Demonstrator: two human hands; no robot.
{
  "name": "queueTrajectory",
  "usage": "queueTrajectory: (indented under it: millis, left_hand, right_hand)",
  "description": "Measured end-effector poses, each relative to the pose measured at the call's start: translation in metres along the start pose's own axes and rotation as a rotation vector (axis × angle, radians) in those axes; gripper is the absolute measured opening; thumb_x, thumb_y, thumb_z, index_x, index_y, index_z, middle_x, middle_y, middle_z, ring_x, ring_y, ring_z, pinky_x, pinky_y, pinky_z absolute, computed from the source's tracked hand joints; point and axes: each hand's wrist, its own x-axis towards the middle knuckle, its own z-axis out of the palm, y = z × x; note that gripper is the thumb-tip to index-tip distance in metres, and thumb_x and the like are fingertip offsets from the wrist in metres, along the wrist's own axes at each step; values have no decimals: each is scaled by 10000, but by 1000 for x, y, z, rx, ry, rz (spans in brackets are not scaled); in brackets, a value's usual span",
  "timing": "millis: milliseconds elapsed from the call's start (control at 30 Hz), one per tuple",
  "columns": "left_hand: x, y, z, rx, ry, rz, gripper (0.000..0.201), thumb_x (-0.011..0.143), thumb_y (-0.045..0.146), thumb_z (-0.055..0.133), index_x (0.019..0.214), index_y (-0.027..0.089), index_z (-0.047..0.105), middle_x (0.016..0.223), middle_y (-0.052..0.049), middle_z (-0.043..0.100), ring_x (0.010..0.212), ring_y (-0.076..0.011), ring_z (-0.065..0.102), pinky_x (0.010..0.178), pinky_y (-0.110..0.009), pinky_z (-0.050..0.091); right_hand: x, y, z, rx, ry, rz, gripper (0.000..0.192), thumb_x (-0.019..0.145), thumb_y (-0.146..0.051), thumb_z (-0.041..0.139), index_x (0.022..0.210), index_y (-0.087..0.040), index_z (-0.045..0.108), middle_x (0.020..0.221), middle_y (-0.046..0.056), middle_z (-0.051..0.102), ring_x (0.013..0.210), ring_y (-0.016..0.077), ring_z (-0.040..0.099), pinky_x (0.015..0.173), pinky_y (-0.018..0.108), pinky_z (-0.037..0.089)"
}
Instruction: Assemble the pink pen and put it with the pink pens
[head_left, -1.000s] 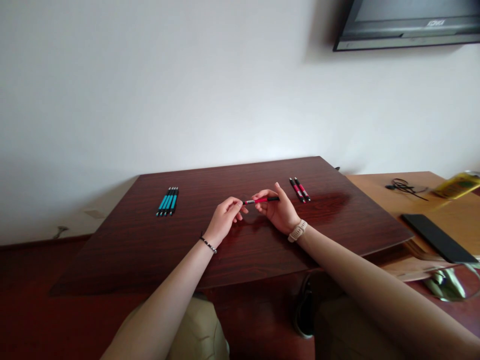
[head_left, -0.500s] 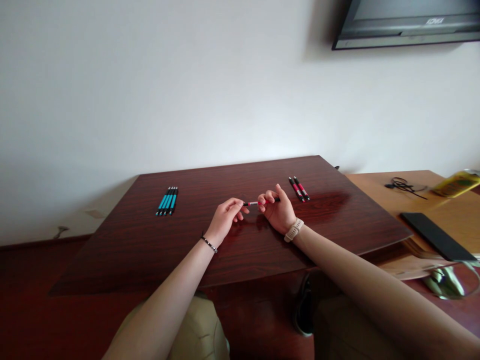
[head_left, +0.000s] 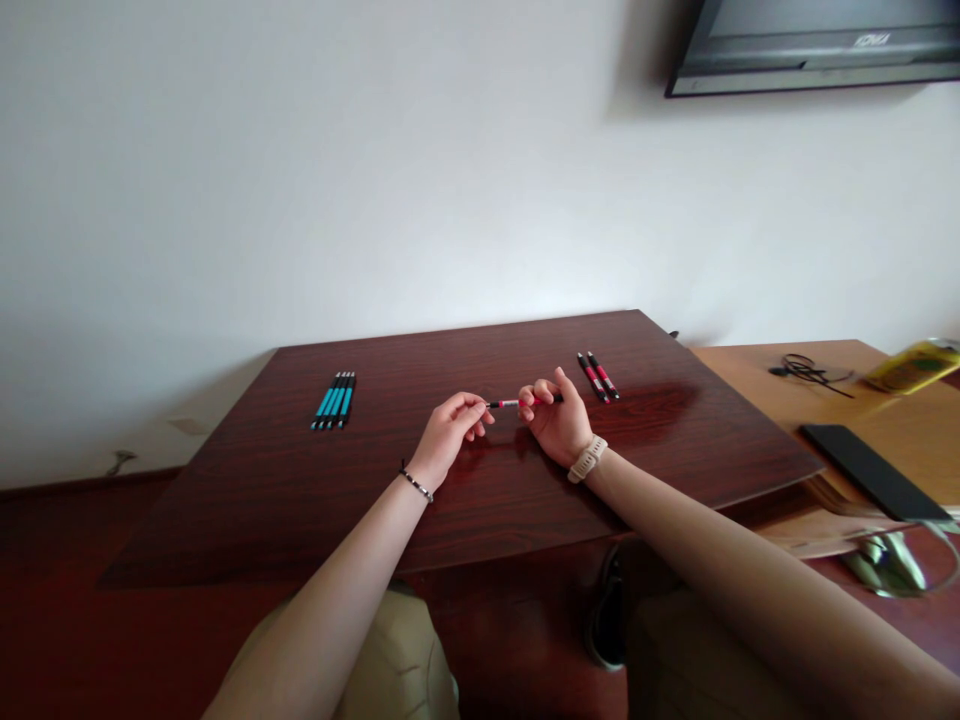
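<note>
A red and black pen (head_left: 509, 404) lies crosswise between my two hands, a little above the dark wooden table (head_left: 480, 520). My left hand (head_left: 455, 428) pinches its left tip between thumb and fingers. The fingers of my right hand (head_left: 556, 415) curl around its other end, palm turned up and thumb raised. Beyond my right hand, two red and black pens (head_left: 597, 377) rest side by side on the tabletop. To the left, several blue and black pens (head_left: 334, 401) lie in a neat row.
On the right, a wooden side table (head_left: 780, 385) holds a black cable (head_left: 808, 369), a yellow can (head_left: 916, 366) lying tilted and a flat black object (head_left: 870, 470). A clear bag-like item (head_left: 889, 562) is below its edge. A screen (head_left: 817, 50) hangs on the wall.
My right hand has shifted very slightly to the right along with the pen, and my left hand slightly left. Both hands keep their grip; the other pens have not moved.
</note>
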Motion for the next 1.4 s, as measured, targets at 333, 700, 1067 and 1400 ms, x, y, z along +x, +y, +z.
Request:
queueTrajectory:
  millis: [333, 700, 1067, 1400]
  left_hand:
    - [1, -3, -1, 18, 6, 10, 255, 913, 426, 724, 938, 178, 671, 874, -58, 744, 692, -134, 601, 640, -274, 445]
    - [1, -4, 0, 17, 13, 15, 280, 908, 442, 750, 948, 173, 683, 868, -58, 747, 711, -136, 616, 643, -265, 447]
    - [3, -8, -2, 30, 16, 11, 269, 927, 430, 752, 941, 175, 670, 854, -51, 733, 724, -140, 619, 656, -266, 459]
    - [2, -6, 0, 26, 30, 11, 258, 906, 415, 754, 914, 174, 663, 816, -41, 711, 705, -136, 612, 657, -265, 459]
  right_hand:
    - [1, 3, -2, 19, -6, 20, 702, 913, -881, 534, 636, -265, 340, 731, 35, 547, 627, 203, 489, 620, 368, 474]
    - [1, 5, -4, 228, -33, 65, 585, 991, -635, 643, 639, -244, 388, 731, 22, 569, 624, 172, 503, 610, 315, 459]
    - [1, 6, -4, 268, -35, 64, 525, 1024, -524, 633, 654, -247, 383, 730, 22, 576, 615, 166, 512, 590, 300, 456]
    - [2, 4, 3, 264, -5, 46, 524, 1048, -458, 633, 656, -248, 354, 676, 3, 483, 598, 152, 451, 551, 272, 434]
